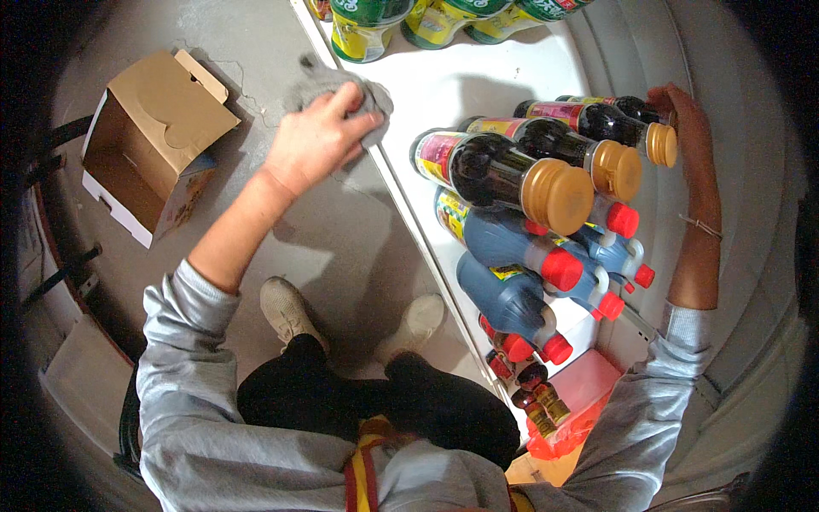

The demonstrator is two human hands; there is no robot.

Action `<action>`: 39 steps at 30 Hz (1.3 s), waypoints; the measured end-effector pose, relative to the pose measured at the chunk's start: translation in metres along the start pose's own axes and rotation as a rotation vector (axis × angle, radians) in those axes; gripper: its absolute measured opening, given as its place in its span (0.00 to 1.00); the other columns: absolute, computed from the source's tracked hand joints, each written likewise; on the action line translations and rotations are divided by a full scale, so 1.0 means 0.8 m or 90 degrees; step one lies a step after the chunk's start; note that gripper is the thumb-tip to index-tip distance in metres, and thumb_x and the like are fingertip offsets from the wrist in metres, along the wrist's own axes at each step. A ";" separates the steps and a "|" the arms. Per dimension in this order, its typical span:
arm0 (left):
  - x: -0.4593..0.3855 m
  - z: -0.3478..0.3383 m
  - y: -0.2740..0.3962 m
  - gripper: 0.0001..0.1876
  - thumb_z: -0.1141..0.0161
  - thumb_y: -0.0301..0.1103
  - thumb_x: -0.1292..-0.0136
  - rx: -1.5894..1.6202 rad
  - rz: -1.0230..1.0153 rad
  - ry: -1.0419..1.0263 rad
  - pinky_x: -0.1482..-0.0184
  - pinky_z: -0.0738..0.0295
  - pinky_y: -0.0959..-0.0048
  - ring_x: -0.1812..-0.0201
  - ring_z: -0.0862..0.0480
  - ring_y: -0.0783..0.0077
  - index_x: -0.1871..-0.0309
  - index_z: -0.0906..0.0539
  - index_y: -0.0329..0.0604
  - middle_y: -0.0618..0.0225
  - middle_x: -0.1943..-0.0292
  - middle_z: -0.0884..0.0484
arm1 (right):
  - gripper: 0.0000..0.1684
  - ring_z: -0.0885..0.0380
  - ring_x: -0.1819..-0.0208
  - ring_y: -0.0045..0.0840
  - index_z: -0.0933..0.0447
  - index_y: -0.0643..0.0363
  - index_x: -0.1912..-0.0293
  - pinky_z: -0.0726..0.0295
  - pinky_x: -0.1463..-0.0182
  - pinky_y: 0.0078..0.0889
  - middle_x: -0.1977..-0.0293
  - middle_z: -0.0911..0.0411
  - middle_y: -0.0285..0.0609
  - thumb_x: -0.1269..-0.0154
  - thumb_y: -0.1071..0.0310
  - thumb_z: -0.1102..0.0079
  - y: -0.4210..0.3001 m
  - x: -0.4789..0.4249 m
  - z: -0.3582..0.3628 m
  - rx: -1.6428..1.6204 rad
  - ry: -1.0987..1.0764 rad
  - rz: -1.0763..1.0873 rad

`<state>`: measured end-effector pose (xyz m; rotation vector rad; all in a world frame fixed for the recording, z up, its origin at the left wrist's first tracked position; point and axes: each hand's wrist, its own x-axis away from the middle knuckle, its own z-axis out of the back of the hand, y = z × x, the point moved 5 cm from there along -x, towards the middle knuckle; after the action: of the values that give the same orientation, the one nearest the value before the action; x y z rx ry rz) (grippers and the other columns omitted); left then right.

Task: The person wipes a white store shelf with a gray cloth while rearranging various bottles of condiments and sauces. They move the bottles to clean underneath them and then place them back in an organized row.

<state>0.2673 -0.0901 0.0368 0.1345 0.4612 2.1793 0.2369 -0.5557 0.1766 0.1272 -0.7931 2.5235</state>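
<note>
My left hand (pixel 320 139) grips a grey cloth (pixel 342 89), which is bunched over the front edge of a white shelf (pixel 409 89). At the far side of the shelf, my right hand (pixel 686 121) is beside the rearmost dark sauce bottle (pixel 630 109). Its fingers are partly hidden, and I cannot tell whether they hold that bottle. Nearer me stand several dark bottles with gold caps, the front one (pixel 492 168) at the shelf edge. Large bottles with red caps (pixel 505 294) are grouped beside them.
Green-and-yellow bottles (pixel 365 32) stand at the shelf's far end. Small dark bottles (pixel 540 397) and a red plastic bag (pixel 556 441) lie near my right side. An open cardboard box (pixel 137 173) rests on the floor to the left, and a grey wall (pixel 748 192) rises at right.
</note>
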 end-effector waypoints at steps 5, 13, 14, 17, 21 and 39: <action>-0.002 0.006 -0.007 0.22 0.37 0.25 0.49 0.100 0.086 0.049 0.59 0.19 0.62 0.58 0.17 0.58 0.48 0.19 0.53 0.63 0.56 0.26 | 0.23 0.18 0.64 0.24 0.18 0.58 0.57 0.22 0.62 0.27 0.62 0.16 0.41 0.27 0.54 0.59 0.027 0.001 0.010 0.008 -0.013 -0.054; -0.066 0.071 0.037 0.15 0.40 0.27 0.41 0.266 -0.028 0.256 0.60 0.21 0.63 0.60 0.18 0.57 0.50 0.20 0.45 0.62 0.57 0.25 | 0.21 0.20 0.66 0.22 0.19 0.58 0.57 0.23 0.66 0.27 0.63 0.16 0.41 0.28 0.56 0.59 -0.001 0.010 0.007 0.023 0.018 -0.014; -0.080 0.068 0.047 0.15 0.40 0.28 0.40 0.287 -0.056 0.253 0.58 0.21 0.63 0.58 0.19 0.55 0.49 0.21 0.45 0.61 0.56 0.24 | 0.21 0.20 0.67 0.22 0.19 0.58 0.58 0.24 0.66 0.27 0.64 0.16 0.41 0.28 0.56 0.59 -0.001 0.013 0.006 -0.001 0.025 -0.007; -0.115 0.030 0.067 0.18 0.38 0.35 0.40 0.121 -0.183 0.199 0.44 0.27 0.60 0.45 0.24 0.57 0.46 0.20 0.47 0.65 0.46 0.23 | 0.23 0.21 0.67 0.21 0.18 0.58 0.59 0.24 0.67 0.26 0.64 0.17 0.40 0.27 0.55 0.61 0.004 0.016 0.003 0.007 0.025 -0.048; -0.137 -0.047 0.074 0.19 0.45 0.38 0.38 -0.087 -0.231 0.030 0.43 0.31 0.63 0.42 0.27 0.67 0.43 0.21 0.55 0.71 0.41 0.25 | 0.23 0.22 0.69 0.19 0.18 0.58 0.61 0.27 0.68 0.23 0.64 0.17 0.39 0.27 0.55 0.61 -0.006 0.024 0.003 0.037 0.023 -0.024; -0.186 -0.059 0.092 0.19 0.46 0.34 0.39 -0.077 -0.165 -0.060 0.63 0.18 0.65 0.52 0.19 0.60 0.43 0.21 0.57 0.60 0.49 0.24 | 0.13 0.18 0.60 0.26 0.20 0.61 0.59 0.19 0.58 0.28 0.63 0.18 0.42 0.33 0.69 0.55 -0.026 0.046 -0.001 0.005 0.048 -0.136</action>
<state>0.2900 -0.2607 0.0308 0.1047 0.2765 1.9313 0.2145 -0.5244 0.1949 0.1128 -0.7011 2.3156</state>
